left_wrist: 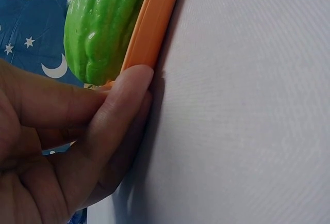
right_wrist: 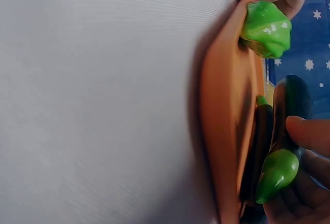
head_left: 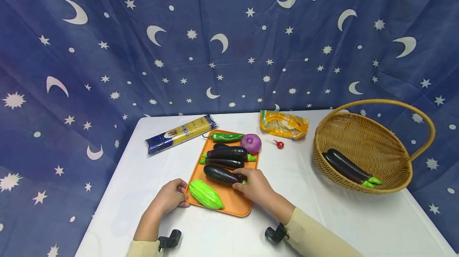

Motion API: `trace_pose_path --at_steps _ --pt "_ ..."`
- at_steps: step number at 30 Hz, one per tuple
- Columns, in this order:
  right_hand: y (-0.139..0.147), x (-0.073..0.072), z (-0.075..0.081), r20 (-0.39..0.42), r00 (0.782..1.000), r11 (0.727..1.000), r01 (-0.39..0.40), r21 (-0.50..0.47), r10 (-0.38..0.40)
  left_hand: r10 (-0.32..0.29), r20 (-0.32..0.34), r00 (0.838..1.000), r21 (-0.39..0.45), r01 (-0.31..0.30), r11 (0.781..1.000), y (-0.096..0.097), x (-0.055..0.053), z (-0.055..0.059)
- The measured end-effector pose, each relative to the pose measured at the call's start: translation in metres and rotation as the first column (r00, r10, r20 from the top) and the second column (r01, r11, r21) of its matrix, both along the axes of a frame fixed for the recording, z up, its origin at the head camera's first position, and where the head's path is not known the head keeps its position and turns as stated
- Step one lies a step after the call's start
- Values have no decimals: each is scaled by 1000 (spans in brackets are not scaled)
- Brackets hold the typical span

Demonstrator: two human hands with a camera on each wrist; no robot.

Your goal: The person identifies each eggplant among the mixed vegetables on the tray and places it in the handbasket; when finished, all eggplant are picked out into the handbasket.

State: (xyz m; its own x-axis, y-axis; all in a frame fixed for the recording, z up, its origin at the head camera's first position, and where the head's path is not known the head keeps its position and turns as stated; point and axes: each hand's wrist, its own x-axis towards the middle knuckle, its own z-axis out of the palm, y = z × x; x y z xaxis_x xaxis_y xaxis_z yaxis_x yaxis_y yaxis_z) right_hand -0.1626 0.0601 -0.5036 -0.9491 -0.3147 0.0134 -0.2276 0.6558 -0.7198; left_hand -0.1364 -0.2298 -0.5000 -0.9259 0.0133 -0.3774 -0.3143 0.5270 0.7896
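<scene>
On the white table lies an orange tray [head_left: 234, 205]. My left hand [head_left: 171, 196] pinches its near left corner between thumb and fingers, beside a light green bitter melon [head_left: 206, 194]. My right hand [head_left: 256, 185] grips an eggplant [head_left: 220, 174] near its green stem end, over the tray. In the right wrist view this eggplant [right_wrist: 292, 97] shows with thumb and fingers around it. Behind it on the tray lie several more eggplants [head_left: 229, 153], a green pepper [head_left: 226, 137] and a purple onion [head_left: 251, 143].
A wicker basket [head_left: 358, 129] with a tall handle stands at the right, holding eggplants [head_left: 349, 166]. Behind the tray lie a blue and yellow pasta packet [head_left: 181, 134] and an orange food bag [head_left: 283, 124]. A small red wrapped candy [head_left: 279, 144] sits right of the onion.
</scene>
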Motion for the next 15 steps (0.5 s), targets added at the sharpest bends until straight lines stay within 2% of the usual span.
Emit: trace_pose_path --at_steps 5,15 --pt "2 -2 8 13 1000 1000 22 -8 -22 -5 -3 1000 -1 5 1000 0 0 -1" --pt "4 -5 16 -44 998 999 35 -29 -36 2 5 1000 10 -2 1000 0 0 -1"
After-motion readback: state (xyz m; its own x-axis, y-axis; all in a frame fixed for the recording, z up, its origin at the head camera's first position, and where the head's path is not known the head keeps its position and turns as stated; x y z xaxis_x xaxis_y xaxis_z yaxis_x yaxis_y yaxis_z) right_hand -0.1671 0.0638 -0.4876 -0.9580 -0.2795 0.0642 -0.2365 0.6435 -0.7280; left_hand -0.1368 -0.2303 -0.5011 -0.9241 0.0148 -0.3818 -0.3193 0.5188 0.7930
